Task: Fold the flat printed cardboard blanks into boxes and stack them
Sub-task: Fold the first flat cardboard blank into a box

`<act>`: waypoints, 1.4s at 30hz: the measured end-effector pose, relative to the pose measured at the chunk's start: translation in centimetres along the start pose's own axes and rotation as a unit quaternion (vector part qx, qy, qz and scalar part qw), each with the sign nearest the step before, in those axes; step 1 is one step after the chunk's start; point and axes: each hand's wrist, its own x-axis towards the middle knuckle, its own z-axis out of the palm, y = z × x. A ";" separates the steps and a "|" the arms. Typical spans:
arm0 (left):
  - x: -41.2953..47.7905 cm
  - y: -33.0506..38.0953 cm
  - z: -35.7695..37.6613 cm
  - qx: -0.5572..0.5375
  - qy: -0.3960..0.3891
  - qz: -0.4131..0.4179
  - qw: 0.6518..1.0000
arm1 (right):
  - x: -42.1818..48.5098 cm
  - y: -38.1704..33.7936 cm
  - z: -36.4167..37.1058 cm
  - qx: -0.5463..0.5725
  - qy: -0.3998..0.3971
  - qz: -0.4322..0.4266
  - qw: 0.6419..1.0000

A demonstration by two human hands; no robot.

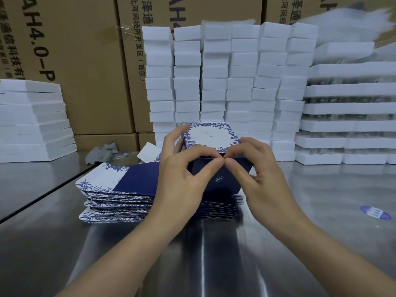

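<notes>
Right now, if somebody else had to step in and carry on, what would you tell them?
Left hand: grip curled round the half-folded box from its left side.
Right hand: grip on the same box from the right. Both press on the navy flap.
The box is over the pile of flat blanks on the steel table.
Done: box body raised.
Left: close the flap, stack the box, fold the pile. No finished stack in view.

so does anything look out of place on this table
A crumpled grey rag lies at the back left of the table, a round blue sticker sits alone on the right, and the pile of flat blanks is fanned unevenly. The box being folded looks fine.
</notes>
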 end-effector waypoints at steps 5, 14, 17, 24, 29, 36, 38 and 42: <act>0.0 -0.1 0.0 0.010 0.010 0.003 1.000 | 0.0 0.0 0.0 0.011 0.010 -0.019 1.000; 0.3 -0.8 -0.4 0.022 0.032 0.020 0.999 | 0.1 0.9 -0.8 0.012 0.024 -0.018 0.999; 0.3 -0.9 -0.5 0.016 0.031 0.027 0.999 | 0.2 1.0 -0.9 0.014 0.032 -0.020 0.999; 0.8 -1.7 -1.5 0.014 0.023 0.011 1.000 | 0.2 1.2 -1.3 0.056 0.028 0.016 0.998; 1.1 -2.0 -1.9 0.001 -0.007 0.007 1.000 | 0.1 0.9 -1.4 0.105 -0.015 0.028 0.994; 1.3 -1.5 -2.0 -0.023 -0.014 -0.009 1.000 | 0.2 1.1 -1.3 0.074 -0.004 0.051 0.996; 1.3 -1.6 -2.0 -0.020 -0.023 -0.008 0.999 | 0.2 1.1 -1.4 0.082 -0.001 0.041 0.996; 1.3 -1.8 -2.0 -0.033 -0.025 -0.020 0.999 | 0.2 1.0 -1.3 0.098 0.012 0.038 0.994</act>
